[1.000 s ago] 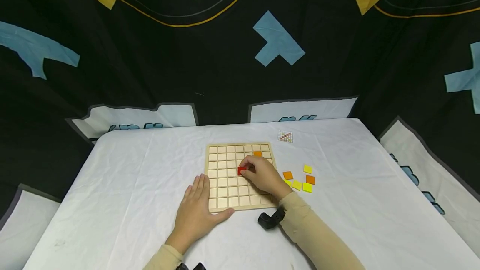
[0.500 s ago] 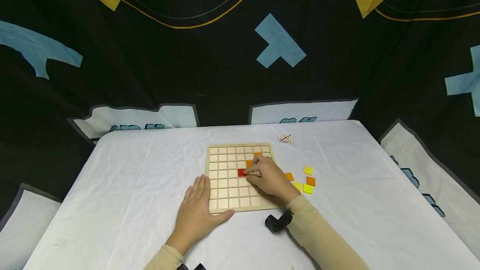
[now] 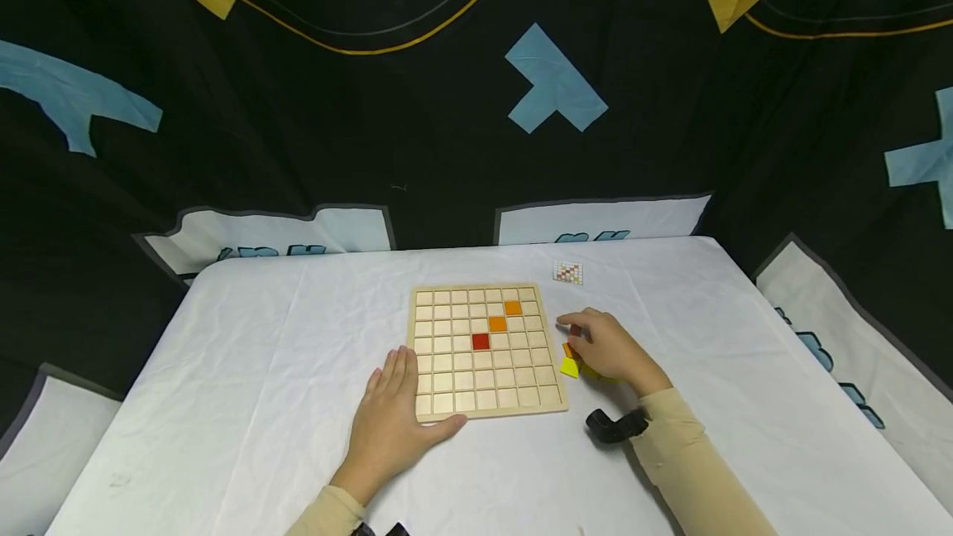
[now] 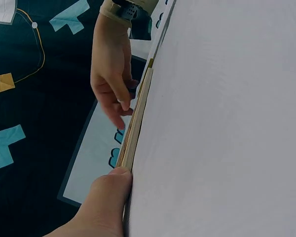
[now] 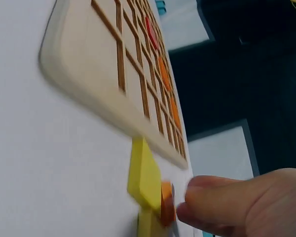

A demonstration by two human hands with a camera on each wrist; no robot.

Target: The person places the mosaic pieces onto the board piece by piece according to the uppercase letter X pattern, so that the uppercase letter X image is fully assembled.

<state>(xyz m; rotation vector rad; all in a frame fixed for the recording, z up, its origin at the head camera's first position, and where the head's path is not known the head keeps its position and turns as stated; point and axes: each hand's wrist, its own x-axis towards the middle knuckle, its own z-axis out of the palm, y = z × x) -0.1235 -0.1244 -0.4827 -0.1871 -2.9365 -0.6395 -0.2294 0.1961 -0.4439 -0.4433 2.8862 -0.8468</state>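
Note:
A square wooden grid board (image 3: 490, 415) lies on the white cloth. Two orange tiles (image 3: 513, 308) and a red tile (image 3: 480, 342) sit in its cells, forming a diagonal. My left hand (image 3: 390, 416) rests flat along the board's left side, fingers straight, its thumb (image 4: 106, 195) against the near edge. Right of the board, my right hand (image 3: 606, 346) hovers over the loose tiles with fingers loosely bent. Below its fingertips are a yellow tile (image 3: 569, 367) and an orange tile (image 5: 166, 202); the hand covers most of the other loose tiles.
A small card (image 3: 568, 273) printed with a coloured grid lies behind the board, to its right. White cloth (image 3: 223, 370) covers the table, and a dark patterned curtain (image 3: 417, 131) hangs behind it.
My right hand has let go of the red tile in its cell and moved right, off the board to the loose tiles. The second orange tile is uncovered. My left hand stays put.

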